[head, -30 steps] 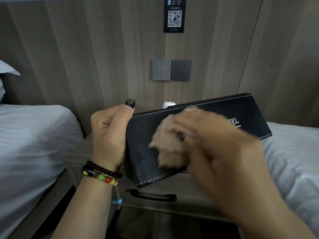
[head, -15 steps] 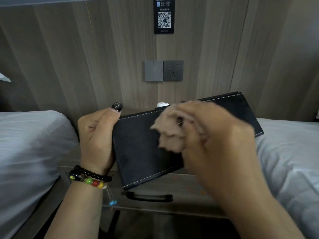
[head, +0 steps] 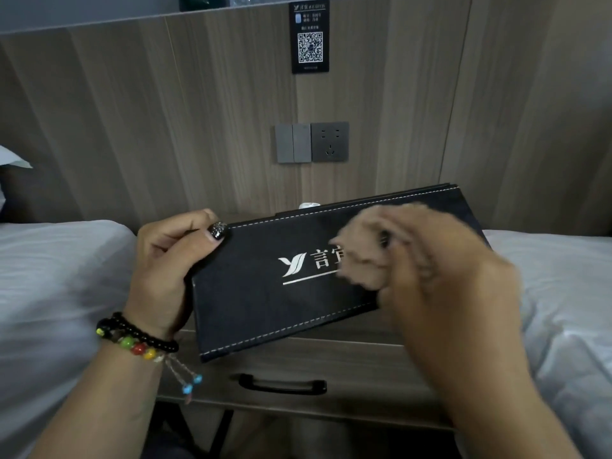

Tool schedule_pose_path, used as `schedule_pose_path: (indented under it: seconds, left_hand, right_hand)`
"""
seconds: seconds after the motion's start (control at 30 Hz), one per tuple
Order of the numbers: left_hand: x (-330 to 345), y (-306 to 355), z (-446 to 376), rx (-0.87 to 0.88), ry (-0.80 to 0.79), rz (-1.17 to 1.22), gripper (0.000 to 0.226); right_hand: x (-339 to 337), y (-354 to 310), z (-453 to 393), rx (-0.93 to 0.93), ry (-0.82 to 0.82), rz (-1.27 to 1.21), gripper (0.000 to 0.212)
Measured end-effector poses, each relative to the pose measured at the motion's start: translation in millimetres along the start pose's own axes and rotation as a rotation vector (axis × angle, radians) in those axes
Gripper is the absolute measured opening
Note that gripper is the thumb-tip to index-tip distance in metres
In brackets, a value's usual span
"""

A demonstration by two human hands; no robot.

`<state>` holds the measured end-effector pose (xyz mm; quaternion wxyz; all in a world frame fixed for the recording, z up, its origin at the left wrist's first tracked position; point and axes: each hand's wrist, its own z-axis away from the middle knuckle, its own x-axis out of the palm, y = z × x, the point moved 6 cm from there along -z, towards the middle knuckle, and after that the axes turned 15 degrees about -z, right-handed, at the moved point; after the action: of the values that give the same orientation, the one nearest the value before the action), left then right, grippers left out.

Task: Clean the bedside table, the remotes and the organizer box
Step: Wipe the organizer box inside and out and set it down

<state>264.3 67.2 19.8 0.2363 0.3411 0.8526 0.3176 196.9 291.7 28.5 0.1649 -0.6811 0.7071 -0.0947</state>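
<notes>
Nearest, bottom centre: desk (head: 347,366) front w/ a black drawer handle (head: 281,385), wood-grain top partly showing under the box. Left hand (head: 165,270), wrist wearing a beaded bracelet (head: 135,339) w/ coloured beads and dangling cords, grips the left end of the organizer box (head: 265,309); fingers curled round the end, thumb w/ dark painted nail pressed on the top stitched edge. Box is black, white stitching, silver logo and characters on the side facing the camera, held tilted above the desk, right end higher and farther. Right hand (head: 453,286), blurred, holds a tan cloth (head: 361,260) bunched in its fingers, cloth pressed on the box face over the right part of the logo. Beds w/ white sheets on both sides: left bed (head: 49,293), right bed (head: 563,309). Just behind the box's top edge a small white item (head: 309,205) peeks out, can't tell what. Far: wood-panel wall (head: 165,127) w/ grey switches and socket (head: 312,142), and higher up a black QR-code sign (head: 310,36).
</notes>
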Motion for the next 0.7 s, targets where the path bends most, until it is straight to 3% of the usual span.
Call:
schedule_pose_path:
  seconds: [0.07, 0.17, 0.27, 0.33, 0.4, 0.53, 0.6, 0.7]
  left_hand:
    - [0, 2, -2, 0.008, -0.058, -0.038, 0.051]
    - [-5, -5, -8, -0.053, -0.069, -0.044, 0.037]
    - [-9, -6, -23, -0.166, -0.147, -0.104, 0.043]
    - [-8, 6, -36, -0.169, -0.243, -0.313, 0.045]
    - [1, 24, -50, -0.093, -0.318, -0.724, 0.044]
    - [45, 58, -55, 0.035, -0.247, -1.603, 0.046]
    - [65, 60, -51, 0.017, -0.19, -1.751, 0.052]
    - [72, 50, -44, -0.03, -0.146, -1.751, 0.058]
  right_hand:
    - [-25, 35, -9, 0.152, 0.069, 0.077, 0.028]
    - [-49, 75, -7, 0.391, 0.104, 0.136, 0.027]
    - [-56, 96, 0, 0.615, 0.143, -0.038, 0.022]
    - [-55, 99, 2, 0.684, 0.172, -0.135, 0.018]
    - [-56, 97, 3, 0.681, 0.188, -0.157, 0.019]
    - [-58, 88, 4, 0.645, 0.164, -0.189, 0.02]
    - [-59, 82, 4, 0.617, 0.129, -0.136, 0.016]
    - [-59, 73, 6, 0.565, 0.101, -0.119, 0.021]
